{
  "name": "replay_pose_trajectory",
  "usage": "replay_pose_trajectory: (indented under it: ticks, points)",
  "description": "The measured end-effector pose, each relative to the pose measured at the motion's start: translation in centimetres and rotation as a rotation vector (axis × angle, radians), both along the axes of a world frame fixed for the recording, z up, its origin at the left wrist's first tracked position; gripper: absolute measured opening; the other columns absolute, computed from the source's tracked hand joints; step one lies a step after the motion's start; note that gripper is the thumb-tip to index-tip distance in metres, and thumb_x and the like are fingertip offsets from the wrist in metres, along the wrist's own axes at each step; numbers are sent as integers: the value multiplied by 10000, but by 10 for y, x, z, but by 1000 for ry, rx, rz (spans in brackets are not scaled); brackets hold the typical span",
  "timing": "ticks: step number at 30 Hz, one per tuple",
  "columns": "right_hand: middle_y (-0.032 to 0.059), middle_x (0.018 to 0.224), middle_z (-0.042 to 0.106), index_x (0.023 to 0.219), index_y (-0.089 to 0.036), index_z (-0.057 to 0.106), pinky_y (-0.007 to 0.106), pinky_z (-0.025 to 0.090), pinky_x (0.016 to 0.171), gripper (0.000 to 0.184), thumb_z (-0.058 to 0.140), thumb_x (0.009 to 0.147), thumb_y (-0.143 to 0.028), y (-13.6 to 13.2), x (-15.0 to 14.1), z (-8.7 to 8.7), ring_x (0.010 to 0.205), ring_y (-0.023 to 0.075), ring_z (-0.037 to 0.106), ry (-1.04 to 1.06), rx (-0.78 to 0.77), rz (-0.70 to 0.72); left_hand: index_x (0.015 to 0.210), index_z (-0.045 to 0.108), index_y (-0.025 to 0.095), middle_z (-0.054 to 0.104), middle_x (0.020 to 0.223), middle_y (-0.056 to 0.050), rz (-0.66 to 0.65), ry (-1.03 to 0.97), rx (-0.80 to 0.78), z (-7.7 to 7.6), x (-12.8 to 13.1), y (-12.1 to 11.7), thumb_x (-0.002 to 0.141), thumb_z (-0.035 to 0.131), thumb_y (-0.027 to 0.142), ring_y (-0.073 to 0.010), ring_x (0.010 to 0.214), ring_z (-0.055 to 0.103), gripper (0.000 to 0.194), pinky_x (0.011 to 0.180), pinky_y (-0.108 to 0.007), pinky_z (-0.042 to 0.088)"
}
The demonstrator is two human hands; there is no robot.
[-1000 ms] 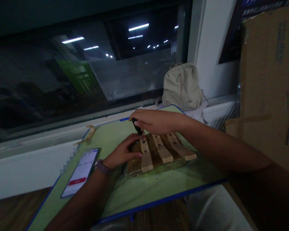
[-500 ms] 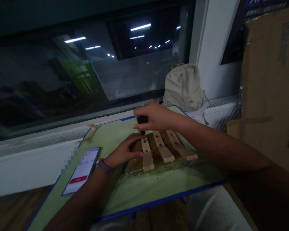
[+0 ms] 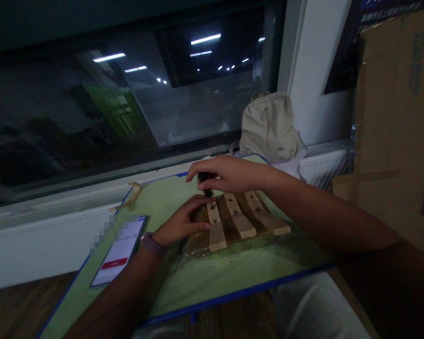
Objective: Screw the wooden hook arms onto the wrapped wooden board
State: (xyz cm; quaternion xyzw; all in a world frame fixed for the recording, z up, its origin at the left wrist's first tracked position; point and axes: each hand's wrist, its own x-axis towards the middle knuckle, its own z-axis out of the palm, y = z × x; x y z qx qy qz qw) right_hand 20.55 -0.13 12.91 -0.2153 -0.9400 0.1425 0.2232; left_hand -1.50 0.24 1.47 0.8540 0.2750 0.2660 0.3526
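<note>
Right hand (image 3: pixel 224 174) over the top of a screwdriver (image 3: pixel 205 183), its black handle held between thumb and fingers. Shaft points down, tip at the upper hole of the leftmost wooden strip (image 3: pixel 217 239); whether it sits on a screw, cannot tell. Left hand (image 3: pixel 176 228) low at the block's left end, thumb and fingers spread apart, thumb tip against the side of that same strip. Wristband (image 3: pixel 153 244) on the left wrist.

Strips lie across a brown block (image 3: pixel 197 244) on the green, blue-edged bench (image 3: pixel 205 287). Middle strip (image 3: pixel 245 227) and right strip (image 3: pixel 270 222) lie beside the first, apart from it, dark holes showing in both.

Phone (image 3: pixel 115 261), screen up, left of the left forearm. Curved tan object (image 3: pixel 134 194) at the bench's far left edge. Backpack (image 3: pixel 268 127) upright beyond the far edge.
</note>
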Motion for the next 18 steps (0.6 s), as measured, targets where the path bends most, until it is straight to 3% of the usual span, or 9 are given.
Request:
replay_pose_trajectory:
  ticks: [2, 5, 7, 9, 13, 15, 18]
  points:
    - [17, 852, 700, 916, -158, 658, 239, 362, 660, 94, 603, 882, -227, -2, -4, 0, 745, 126, 592, -51, 109, -168, 1288, 568, 263, 540, 1332, -95, -6, -7, -9, 0, 0, 0, 769, 732, 511, -293, 1267, 491, 598, 1120, -483, 344]
    - [54, 736, 682, 772, -161, 663, 275, 287, 599, 264, 582, 895, -380, -7, -9, -1, 719, 178, 596, -165, 285, -481, 1275, 572, 265, 537, 1340, -99, -7, -15, -14, 1, 1, -1, 769, 738, 496, -299, 1291, 473, 580, 1130, -499, 328]
    - [89, 788, 694, 816, -162, 669, 290, 290, 602, 346, 503, 934, -442, -11, -9, -1, 760, 213, 611, -214, 339, -546, 1268, 578, 261, 541, 1336, -100, -9, -15, -14, 1, 2, 0, 766, 741, 493, -303, 1284, 478, 577, 1127, -506, 328]
    - [108, 926, 699, 947, -155, 652, 291, 340, 638, 313, 483, 950, -418, -13, -7, -1, 827, 218, 618, -224, 289, -443, 1264, 584, 258, 548, 1330, -95, -11, -16, -9, 1, 2, 0, 760, 746, 493, -303, 1275, 485, 579, 1123, -499, 334]
    - [124, 1198, 609, 1154, -124, 539, 259, 411, 791, 275, 561, 881, -145, -15, 1, 2, 1013, 173, 581, -179, 71, -122, 1261, 587, 268, 557, 1322, -80, -8, -30, 1, -1, 2, 1, 750, 760, 479, -286, 1264, 492, 578, 1116, -475, 345]
    - [87, 1157, 627, 1117, -151, 544, 246, 408, 779, 273, 532, 858, -66, -14, 3, 4, 994, 154, 578, -164, 19, -43, 1261, 588, 269, 559, 1324, -79, 5, -19, -14, 0, 2, 0, 750, 765, 459, -284, 1260, 496, 574, 1112, -478, 347]
    - [29, 984, 672, 1012, -182, 578, 240, 369, 686, 171, 561, 854, -118, -13, 3, 6, 844, 142, 585, -132, 57, -47, 1249, 599, 266, 554, 1336, -81, 24, -4, -30, 1, 2, -1, 744, 773, 439, -293, 1268, 490, 562, 1113, -487, 344]
